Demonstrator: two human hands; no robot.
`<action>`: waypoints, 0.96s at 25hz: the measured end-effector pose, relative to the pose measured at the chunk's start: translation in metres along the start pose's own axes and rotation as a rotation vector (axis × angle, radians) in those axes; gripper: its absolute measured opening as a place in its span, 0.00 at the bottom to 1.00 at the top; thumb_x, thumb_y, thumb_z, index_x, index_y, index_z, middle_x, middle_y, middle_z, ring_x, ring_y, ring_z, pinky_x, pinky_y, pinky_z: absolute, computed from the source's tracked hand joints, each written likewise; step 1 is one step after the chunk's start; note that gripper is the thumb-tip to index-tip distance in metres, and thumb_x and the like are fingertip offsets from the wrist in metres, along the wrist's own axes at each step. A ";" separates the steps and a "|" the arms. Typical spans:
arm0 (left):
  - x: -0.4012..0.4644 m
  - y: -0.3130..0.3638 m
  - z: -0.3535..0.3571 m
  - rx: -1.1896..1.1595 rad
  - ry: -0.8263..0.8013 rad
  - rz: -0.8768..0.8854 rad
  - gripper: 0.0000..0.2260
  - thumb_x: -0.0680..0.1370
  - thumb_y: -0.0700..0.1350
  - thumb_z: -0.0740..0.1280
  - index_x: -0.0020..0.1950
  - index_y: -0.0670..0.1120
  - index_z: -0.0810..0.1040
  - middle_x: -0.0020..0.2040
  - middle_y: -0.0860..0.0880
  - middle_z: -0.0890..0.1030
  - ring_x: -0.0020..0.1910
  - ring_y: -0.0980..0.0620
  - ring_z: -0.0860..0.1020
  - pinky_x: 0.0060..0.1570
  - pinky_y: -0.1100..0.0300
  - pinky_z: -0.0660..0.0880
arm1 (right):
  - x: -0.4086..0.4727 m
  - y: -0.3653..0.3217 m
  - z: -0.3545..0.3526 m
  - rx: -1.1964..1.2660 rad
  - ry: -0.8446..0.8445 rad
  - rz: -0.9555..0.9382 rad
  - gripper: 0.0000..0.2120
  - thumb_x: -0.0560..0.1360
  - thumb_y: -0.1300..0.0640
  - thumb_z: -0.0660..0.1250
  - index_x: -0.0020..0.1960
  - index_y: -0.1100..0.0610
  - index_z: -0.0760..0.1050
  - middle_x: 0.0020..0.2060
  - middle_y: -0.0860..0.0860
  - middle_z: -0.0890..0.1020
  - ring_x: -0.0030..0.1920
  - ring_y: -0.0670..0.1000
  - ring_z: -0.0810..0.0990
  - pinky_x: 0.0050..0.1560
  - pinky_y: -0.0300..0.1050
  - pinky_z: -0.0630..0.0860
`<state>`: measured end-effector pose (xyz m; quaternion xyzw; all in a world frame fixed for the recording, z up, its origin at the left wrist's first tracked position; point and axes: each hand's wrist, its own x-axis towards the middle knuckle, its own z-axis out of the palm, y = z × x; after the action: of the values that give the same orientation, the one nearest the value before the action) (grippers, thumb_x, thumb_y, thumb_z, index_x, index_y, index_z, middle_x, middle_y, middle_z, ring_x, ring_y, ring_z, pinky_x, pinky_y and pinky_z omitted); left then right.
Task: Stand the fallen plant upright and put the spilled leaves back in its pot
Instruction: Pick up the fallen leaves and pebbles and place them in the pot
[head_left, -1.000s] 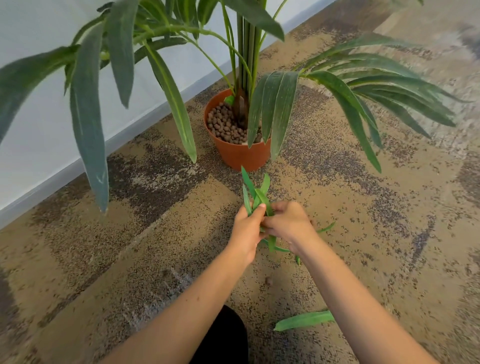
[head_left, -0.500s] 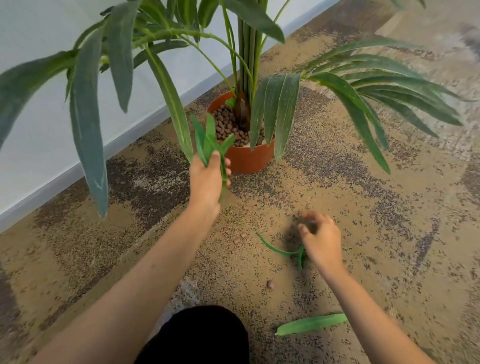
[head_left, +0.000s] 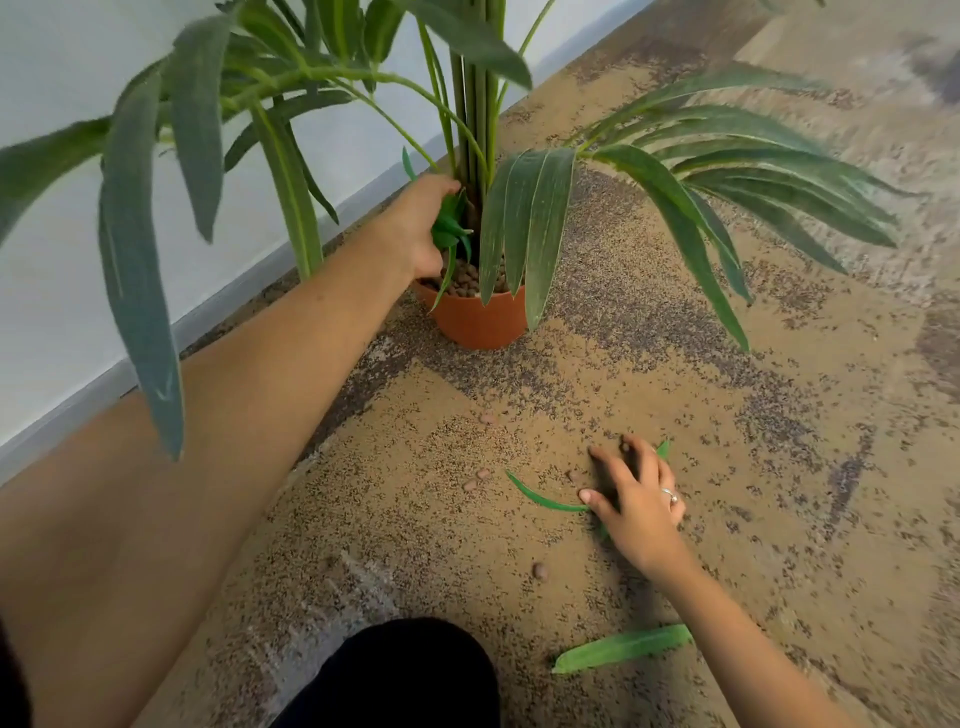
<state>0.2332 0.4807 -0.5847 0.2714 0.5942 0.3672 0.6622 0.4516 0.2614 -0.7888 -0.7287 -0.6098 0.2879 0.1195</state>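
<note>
The plant stands upright in its orange pot, which is filled with brown clay pebbles. My left hand is over the pot beside the stems, shut on a bunch of small green leaves. My right hand rests palm down on the carpet, fingers spread over a thin curved leaf; another leaf tip shows past its fingers. A broader loose leaf lies on the floor near my right forearm.
Several stray pebbles lie on the brown patterned carpet between pot and hand. Long fronds hang over the right and left. A pale wall with skirting runs along the left. My dark-clad knee is at the bottom.
My left hand carried the leaf bunch from in front of the pot to over the pebbles by the stems. My right hand has lowered onto the leaves on the carpet.
</note>
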 end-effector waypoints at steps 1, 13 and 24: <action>0.002 0.000 -0.003 0.055 0.009 0.005 0.10 0.77 0.45 0.61 0.55 0.42 0.74 0.59 0.39 0.77 0.57 0.39 0.77 0.60 0.39 0.71 | -0.001 0.001 0.001 -0.005 0.010 -0.009 0.23 0.74 0.47 0.65 0.67 0.42 0.65 0.74 0.49 0.53 0.73 0.56 0.48 0.65 0.68 0.57; 0.009 -0.005 -0.039 0.543 0.248 0.238 0.17 0.74 0.41 0.67 0.61 0.43 0.69 0.51 0.45 0.73 0.51 0.45 0.76 0.29 0.59 0.80 | -0.001 0.005 0.004 -0.027 -0.009 -0.021 0.23 0.75 0.44 0.62 0.69 0.40 0.63 0.76 0.48 0.50 0.74 0.56 0.46 0.66 0.70 0.54; 0.004 -0.039 -0.023 1.172 0.204 0.460 0.12 0.76 0.42 0.65 0.33 0.43 0.79 0.30 0.48 0.78 0.27 0.52 0.73 0.29 0.65 0.73 | -0.003 0.002 0.002 -0.040 -0.010 -0.014 0.23 0.75 0.44 0.63 0.69 0.41 0.64 0.76 0.47 0.51 0.73 0.56 0.48 0.66 0.70 0.55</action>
<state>0.2167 0.4594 -0.6220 0.6729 0.6831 0.1381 0.2480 0.4519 0.2575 -0.7906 -0.7252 -0.6212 0.2782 0.1040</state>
